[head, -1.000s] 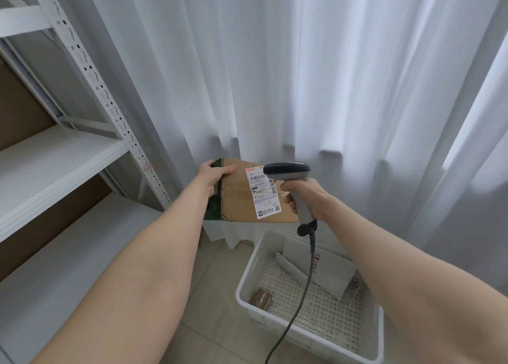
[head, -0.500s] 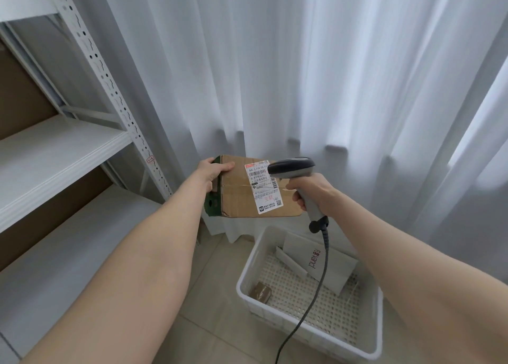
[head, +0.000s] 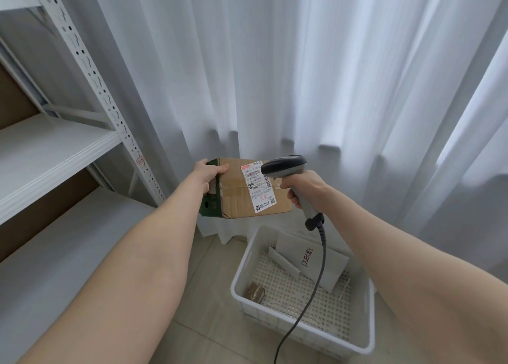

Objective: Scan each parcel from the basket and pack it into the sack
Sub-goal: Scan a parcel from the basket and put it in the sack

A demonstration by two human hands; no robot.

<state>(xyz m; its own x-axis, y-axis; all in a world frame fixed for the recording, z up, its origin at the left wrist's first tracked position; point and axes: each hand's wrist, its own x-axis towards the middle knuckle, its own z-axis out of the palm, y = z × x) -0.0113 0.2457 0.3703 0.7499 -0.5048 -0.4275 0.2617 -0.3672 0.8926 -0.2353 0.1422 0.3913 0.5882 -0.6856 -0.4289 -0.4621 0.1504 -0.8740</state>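
Here the left hand (head: 207, 175) grips the cardboard parcel (head: 247, 190) while the right hand (head: 305, 189), fingers wrapped round the scanner (head: 286, 165), aims at its label (head: 258, 187).

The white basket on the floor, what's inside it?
A grey parcel with red letters sits at the far side and a small brown parcel lies in the near left corner. The right arm covers the basket's right edge, so anything there is hidden.

left hand (head: 208, 175) grips cardboard box (head: 247, 187) by its green end, held up before white curtain (head: 302, 74); right hand (head: 305, 189) grips scanner (head: 286, 168), head just over box's white label (head: 257, 187); cable (head: 310, 286) hangs over white basket (head: 242, 295) on floor holding grey mailer (head: 310, 259), small brown packet (head: 255, 292); metal shelving (head: 55, 149) at left
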